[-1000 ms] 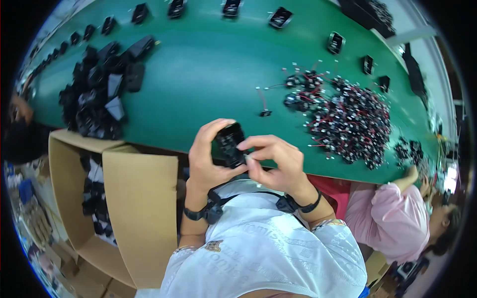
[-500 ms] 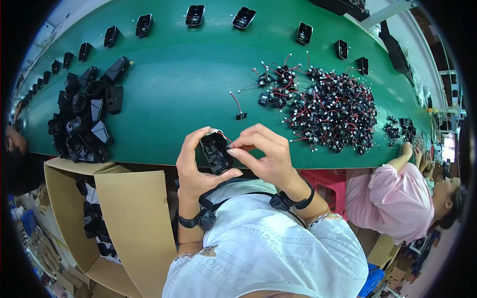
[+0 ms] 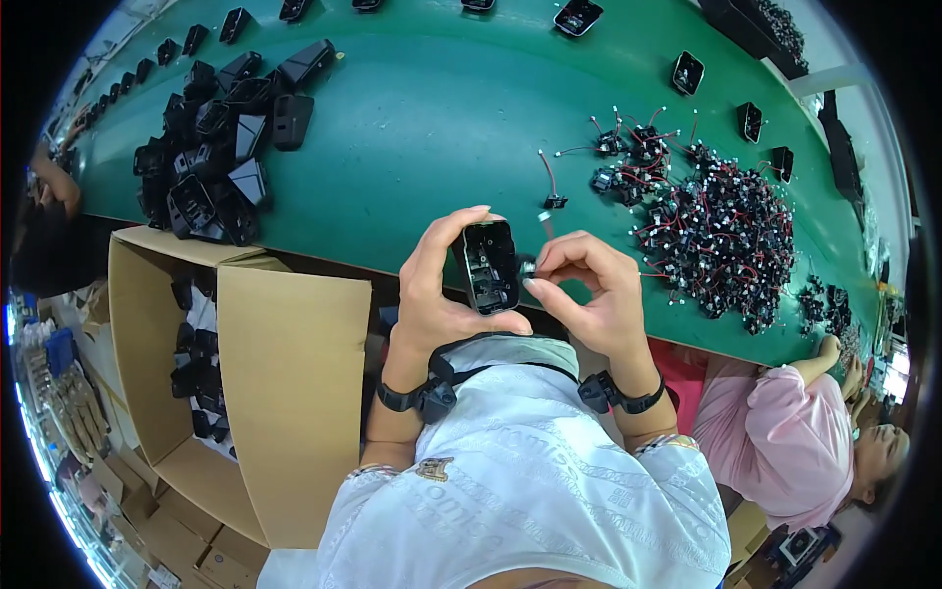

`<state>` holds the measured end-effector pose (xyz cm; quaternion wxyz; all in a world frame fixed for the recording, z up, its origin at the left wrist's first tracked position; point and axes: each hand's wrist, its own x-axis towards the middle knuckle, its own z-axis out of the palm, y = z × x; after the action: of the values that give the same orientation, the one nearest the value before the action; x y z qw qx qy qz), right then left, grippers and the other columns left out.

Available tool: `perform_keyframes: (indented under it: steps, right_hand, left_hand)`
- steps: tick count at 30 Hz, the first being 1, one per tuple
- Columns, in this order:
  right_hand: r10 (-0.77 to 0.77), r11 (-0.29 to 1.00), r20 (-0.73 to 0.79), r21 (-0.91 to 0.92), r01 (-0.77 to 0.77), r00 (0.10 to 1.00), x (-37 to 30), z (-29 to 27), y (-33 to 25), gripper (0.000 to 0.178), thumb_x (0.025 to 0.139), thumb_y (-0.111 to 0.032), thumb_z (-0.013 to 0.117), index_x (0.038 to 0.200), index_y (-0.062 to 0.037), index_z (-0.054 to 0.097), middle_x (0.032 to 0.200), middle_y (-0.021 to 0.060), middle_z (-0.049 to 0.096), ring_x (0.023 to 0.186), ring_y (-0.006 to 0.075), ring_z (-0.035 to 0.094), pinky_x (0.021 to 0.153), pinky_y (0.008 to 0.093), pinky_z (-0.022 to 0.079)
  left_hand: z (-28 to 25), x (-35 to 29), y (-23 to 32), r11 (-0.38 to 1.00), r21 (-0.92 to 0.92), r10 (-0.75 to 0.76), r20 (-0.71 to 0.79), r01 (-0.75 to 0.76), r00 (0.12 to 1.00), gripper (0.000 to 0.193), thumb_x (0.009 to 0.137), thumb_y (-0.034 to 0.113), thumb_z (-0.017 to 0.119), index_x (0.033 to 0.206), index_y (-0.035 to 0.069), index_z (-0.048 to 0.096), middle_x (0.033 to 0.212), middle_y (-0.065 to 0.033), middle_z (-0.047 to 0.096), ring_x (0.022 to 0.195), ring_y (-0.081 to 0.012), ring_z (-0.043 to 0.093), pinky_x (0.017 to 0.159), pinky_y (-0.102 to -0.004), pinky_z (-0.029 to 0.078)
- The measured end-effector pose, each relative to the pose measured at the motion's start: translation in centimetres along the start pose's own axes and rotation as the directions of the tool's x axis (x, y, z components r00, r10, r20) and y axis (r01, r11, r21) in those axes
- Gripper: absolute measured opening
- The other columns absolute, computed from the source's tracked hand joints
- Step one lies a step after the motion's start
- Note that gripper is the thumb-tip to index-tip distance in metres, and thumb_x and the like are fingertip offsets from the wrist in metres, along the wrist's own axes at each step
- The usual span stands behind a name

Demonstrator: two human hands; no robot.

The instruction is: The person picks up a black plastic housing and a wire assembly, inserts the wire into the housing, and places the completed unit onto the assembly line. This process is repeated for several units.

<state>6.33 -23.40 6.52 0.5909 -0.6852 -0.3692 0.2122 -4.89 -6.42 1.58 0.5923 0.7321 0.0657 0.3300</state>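
Observation:
My left hand (image 3: 430, 285) is closed around a black plastic housing (image 3: 490, 263), thumb along its lower edge and fingers at its top. The housing stands nearly upright with its open, ribbed inside showing. Just to its right, my right hand (image 3: 601, 294) pinches a small black part (image 3: 528, 267) between thumb and fingertips. A blurred lead with a white plug (image 3: 545, 218) sticks up above those fingers. Whether the small part touches the housing's edge I cannot tell. Beyond my hands, a similar small black part with a red wire (image 3: 555, 201) lies on the green table.
A large heap of small wired parts (image 3: 721, 236) covers the right of the green table (image 3: 422, 128). Black housings (image 3: 211, 147) are piled at the left; others line the far side. A cardboard box (image 3: 294, 393) stands at my left. A person in pink (image 3: 775, 422) sits at right.
The small part has come away from over the housing to its right side. The housing is turned more upright. My view has swung, so table things sit farther right.

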Motion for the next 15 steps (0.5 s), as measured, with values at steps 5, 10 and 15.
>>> perform_keyframes:
  steps: [5,10,15]
  right_hand:
    - [0.092,0.987,0.070,0.122,-0.100,0.993,-0.2,0.2,0.2,0.016,0.087,0.009,0.068,0.100,0.0039,0.059,0.100,0.0113,0.066,0.093,0.0129,0.066,0.086,0.0278,0.055]
    - [0.077,0.943,0.025,0.322,-0.081,0.997,0.8,0.9,1.9,0.016,0.091,0.007,0.063,0.104,0.0013,0.056,0.099,0.0095,0.065,0.092,0.0147,0.063,0.090,0.0307,0.051]
    - [0.238,0.854,-0.045,0.486,-0.187,0.970,1.0,1.1,3.2,0.024,0.091,0.002,0.073,0.105,-0.0029,0.055,0.100,0.0058,0.064,0.093,0.0124,0.063,0.089,0.0279,0.052]
  left_hand:
    - [0.2,0.0,0.0,0.998,-0.015,0.062,0.093,-0.061,0.994,0.106,0.053,0.054,0.098,0.136,0.002,0.057,0.118,-0.0150,0.070,0.107,-0.0283,0.070,0.093,-0.0385,0.056]
    - [0.0,-0.2,-1.5,0.987,-0.154,-0.009,0.156,0.033,0.988,0.117,0.050,0.045,0.103,0.143,-0.001,0.048,0.128,-0.0163,0.066,0.115,-0.0246,0.066,0.099,-0.0377,0.054]
    - [0.4,-0.1,-1.9,0.891,-0.445,-0.025,0.141,0.085,0.990,0.117,0.051,0.037,0.105,0.144,-0.001,0.045,0.131,-0.0175,0.064,0.124,-0.0256,0.062,0.107,-0.0391,0.049]
